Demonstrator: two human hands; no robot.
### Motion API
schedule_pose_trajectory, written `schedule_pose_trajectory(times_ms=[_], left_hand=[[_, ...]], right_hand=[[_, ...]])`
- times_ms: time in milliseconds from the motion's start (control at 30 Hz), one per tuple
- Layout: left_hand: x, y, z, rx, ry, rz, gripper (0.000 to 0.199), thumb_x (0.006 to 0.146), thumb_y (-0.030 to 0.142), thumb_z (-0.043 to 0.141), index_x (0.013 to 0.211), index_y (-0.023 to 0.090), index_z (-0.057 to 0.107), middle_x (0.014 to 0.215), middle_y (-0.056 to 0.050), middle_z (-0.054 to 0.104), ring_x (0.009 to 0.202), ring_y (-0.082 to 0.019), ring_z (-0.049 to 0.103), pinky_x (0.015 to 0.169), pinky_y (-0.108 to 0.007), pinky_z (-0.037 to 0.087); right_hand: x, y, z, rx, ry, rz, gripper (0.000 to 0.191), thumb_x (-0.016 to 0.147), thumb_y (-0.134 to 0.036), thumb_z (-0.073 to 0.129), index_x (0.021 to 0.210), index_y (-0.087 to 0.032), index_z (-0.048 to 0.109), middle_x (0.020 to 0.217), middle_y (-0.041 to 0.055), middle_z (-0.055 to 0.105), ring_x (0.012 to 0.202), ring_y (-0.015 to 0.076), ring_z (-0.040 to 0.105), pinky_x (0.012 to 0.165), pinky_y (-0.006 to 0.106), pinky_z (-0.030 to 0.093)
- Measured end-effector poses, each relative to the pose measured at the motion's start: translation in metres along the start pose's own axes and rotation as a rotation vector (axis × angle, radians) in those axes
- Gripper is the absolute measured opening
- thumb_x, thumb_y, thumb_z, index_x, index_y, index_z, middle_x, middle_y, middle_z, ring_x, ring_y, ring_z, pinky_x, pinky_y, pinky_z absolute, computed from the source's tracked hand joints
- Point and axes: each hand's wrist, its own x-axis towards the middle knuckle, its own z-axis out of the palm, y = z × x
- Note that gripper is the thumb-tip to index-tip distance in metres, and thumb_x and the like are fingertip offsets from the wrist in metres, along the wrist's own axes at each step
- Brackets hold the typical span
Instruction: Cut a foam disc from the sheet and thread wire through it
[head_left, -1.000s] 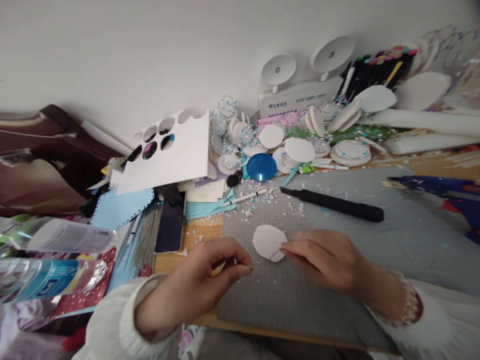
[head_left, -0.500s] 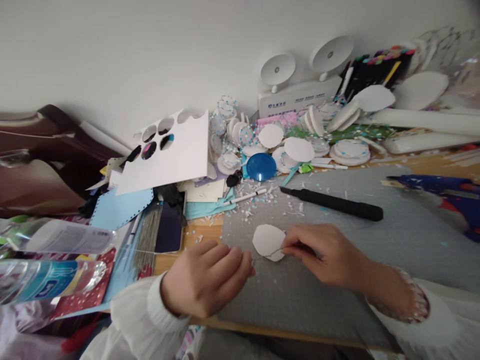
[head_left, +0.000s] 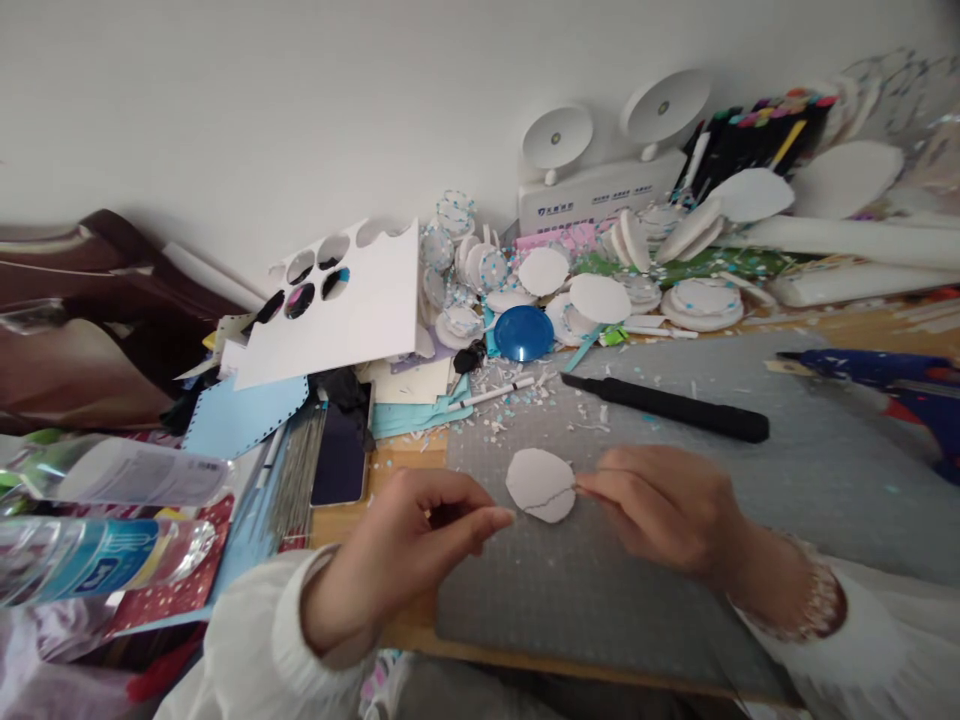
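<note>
A thin, twisted wire [head_left: 551, 499] stretches between my two hands, in front of a small white disc with an uneven edge [head_left: 536, 472]. My left hand [head_left: 409, 550] is closed in a pinch at the wire's left end, thumb and forefinger together. On the other side my right hand [head_left: 664, 505], slightly blurred, pinches the wire's right end by the disc's right edge. The disc lies on the grey cutting mat [head_left: 570, 600]. Beyond my hands, a black craft knife [head_left: 675, 408] rests on the mat, its tip pointing left.
White paper scraps [head_left: 510, 405] and a white pen [head_left: 491, 394] lie behind the disc. A blue round lid [head_left: 523, 333] and several white discs crowd the back. At right is a blue glue gun [head_left: 877, 367]; at left, a bundle of wires [head_left: 296, 480], a phone [head_left: 341, 455] and plastic bottles [head_left: 112, 560].
My left hand has rolled over, from knuckles up to thumb and forefinger showing. My right hand has shifted slightly right and turned. The disc stays in place on the mat.
</note>
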Motion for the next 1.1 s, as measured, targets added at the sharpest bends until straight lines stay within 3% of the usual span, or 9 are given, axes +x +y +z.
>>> schedule_pose_trajectory(times_ms=[67,167,267,333,533,833,1100], left_hand=[[-0.001,-0.006,0.005,0.143,0.215,0.144,0.011,0.086,0.026,0.067,0.085,0.015,0.069,0.07,0.001,0.069,0.055,-0.007,0.056,0.049,-0.016,0.043],[-0.006,-0.015,0.01,0.469,0.47,0.455,0.019,0.084,0.018,0.071,0.101,0.013,0.065,0.089,-0.005,0.07,0.068,-0.01,0.063,0.062,-0.021,0.051],[-0.011,-0.021,0.01,0.778,0.471,0.718,0.021,0.086,0.011,0.066,0.107,0.011,0.065,0.097,-0.009,0.07,0.077,-0.015,0.065,0.066,-0.028,0.052],[-0.012,-0.022,0.007,0.871,0.423,0.79,0.021,0.09,0.006,0.057,0.11,0.008,0.065,0.098,-0.01,0.07,0.077,-0.016,0.064,0.064,-0.029,0.051],[-0.012,-0.021,0.002,0.883,0.436,0.789,0.024,0.092,0.003,0.051,0.111,0.002,0.064,0.102,-0.013,0.068,0.082,-0.018,0.063,0.065,-0.031,0.05],[-0.012,-0.023,0.001,0.89,0.439,0.791,0.024,0.09,0.0,0.052,0.11,-0.001,0.065,0.104,-0.015,0.066,0.084,-0.019,0.06,0.066,-0.032,0.048],[-0.015,-0.023,-0.001,0.947,0.466,0.772,0.025,0.09,0.0,0.051,0.111,0.001,0.065,0.101,-0.013,0.069,0.081,-0.018,0.061,0.064,-0.032,0.049]], right_hand=[[-0.001,0.001,0.003,0.031,-0.03,0.091,0.012,0.094,-0.014,0.051,0.084,-0.019,0.055,0.067,0.0014,0.061,0.061,0.0148,0.056,0.058,0.029,0.039],[0.001,0.001,0.004,0.149,-0.092,0.2,0.014,0.095,-0.016,0.05,0.081,-0.019,0.054,0.067,0.0007,0.061,0.059,0.0131,0.056,0.056,0.027,0.037],[0.003,0.0,0.004,0.249,-0.142,0.262,0.013,0.093,-0.014,0.05,0.082,-0.019,0.054,0.067,-0.0006,0.06,0.057,0.0112,0.055,0.055,0.026,0.036],[0.003,-0.001,0.004,0.275,-0.154,0.275,0.012,0.093,-0.014,0.052,0.083,-0.019,0.054,0.068,-0.001,0.06,0.056,0.0108,0.054,0.054,0.026,0.036],[0.005,-0.002,0.004,0.349,-0.154,0.25,0.007,0.095,-0.015,0.051,0.091,-0.018,0.055,0.074,0.0006,0.063,0.062,0.0118,0.057,0.058,0.025,0.039],[0.004,-0.002,0.002,0.584,-0.258,0.358,0.007,0.095,-0.015,0.05,0.094,-0.019,0.056,0.08,0.0008,0.061,0.07,0.012,0.056,0.063,0.024,0.043],[0.012,-0.002,-0.002,0.717,-0.269,0.37,0.014,0.096,-0.015,0.047,0.097,-0.018,0.061,0.083,0.0035,0.061,0.069,0.0117,0.054,0.059,0.023,0.042]])
